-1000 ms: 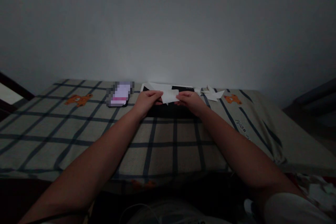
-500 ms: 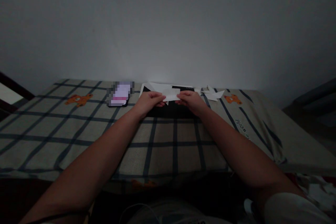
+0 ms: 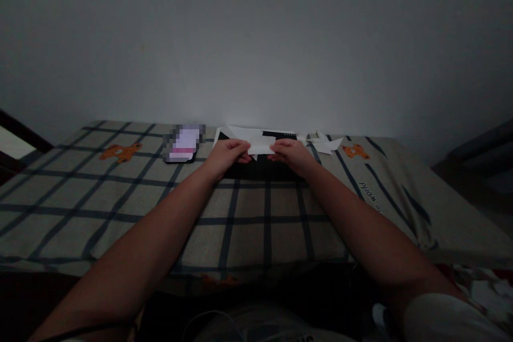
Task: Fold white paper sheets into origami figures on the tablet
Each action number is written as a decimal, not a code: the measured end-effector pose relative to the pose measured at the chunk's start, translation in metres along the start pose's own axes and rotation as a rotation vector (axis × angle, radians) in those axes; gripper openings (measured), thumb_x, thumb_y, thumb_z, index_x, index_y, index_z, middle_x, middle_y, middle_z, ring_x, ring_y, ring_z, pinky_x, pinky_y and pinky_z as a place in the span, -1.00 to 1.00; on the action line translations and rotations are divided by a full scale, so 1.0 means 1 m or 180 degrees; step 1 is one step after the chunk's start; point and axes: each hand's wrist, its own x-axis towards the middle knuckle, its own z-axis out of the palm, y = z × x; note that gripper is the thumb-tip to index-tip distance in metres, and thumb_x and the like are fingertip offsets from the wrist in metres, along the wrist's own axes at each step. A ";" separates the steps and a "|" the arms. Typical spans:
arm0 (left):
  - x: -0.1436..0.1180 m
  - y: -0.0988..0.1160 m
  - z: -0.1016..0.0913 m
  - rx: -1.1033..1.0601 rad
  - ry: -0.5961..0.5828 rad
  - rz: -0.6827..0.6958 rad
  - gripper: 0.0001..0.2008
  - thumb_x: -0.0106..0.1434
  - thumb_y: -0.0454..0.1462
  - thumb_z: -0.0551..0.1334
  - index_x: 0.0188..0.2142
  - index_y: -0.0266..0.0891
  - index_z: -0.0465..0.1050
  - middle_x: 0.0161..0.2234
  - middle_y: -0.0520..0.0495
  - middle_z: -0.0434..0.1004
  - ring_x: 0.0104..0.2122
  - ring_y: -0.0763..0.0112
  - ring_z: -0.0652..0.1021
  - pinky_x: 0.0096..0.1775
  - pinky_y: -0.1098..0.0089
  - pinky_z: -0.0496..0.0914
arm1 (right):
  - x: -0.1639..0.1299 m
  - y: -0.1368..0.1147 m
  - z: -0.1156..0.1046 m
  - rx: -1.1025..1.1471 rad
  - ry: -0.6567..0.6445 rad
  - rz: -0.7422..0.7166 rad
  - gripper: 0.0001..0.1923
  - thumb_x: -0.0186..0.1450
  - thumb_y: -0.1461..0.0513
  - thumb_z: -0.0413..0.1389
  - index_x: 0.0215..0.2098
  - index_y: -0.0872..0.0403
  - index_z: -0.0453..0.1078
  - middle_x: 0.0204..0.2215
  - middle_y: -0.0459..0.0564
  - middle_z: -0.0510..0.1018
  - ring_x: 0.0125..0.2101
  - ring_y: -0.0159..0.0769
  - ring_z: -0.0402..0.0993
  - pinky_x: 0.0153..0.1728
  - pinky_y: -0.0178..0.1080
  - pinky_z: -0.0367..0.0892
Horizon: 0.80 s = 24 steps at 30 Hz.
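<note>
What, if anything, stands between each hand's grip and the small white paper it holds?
Nothing visible does. The left grip and the right grip pinch opposite ends of the white paper. The phone lies off to the left and the folded paper to the right, outside both grips.

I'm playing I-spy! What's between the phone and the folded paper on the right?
Head view: checked cloth, then a black panel with white paper over it, held by the left hand and right hand.
</note>
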 end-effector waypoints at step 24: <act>-0.004 0.003 0.002 0.0048 0.0008 0.0241 -0.65 -0.01 -0.15 0.37 -0.27 -0.34 0.53 -0.38 -0.11 0.56 -0.43 0.46 0.53 -0.25 0.38 0.47 | -0.004 -0.004 0.003 0.0038 -0.0146 -0.0264 -0.76 0.06 0.18 0.25 -0.32 0.10 0.44 -0.39 -0.04 0.53 -0.43 -0.37 0.51 -0.32 -0.25 0.43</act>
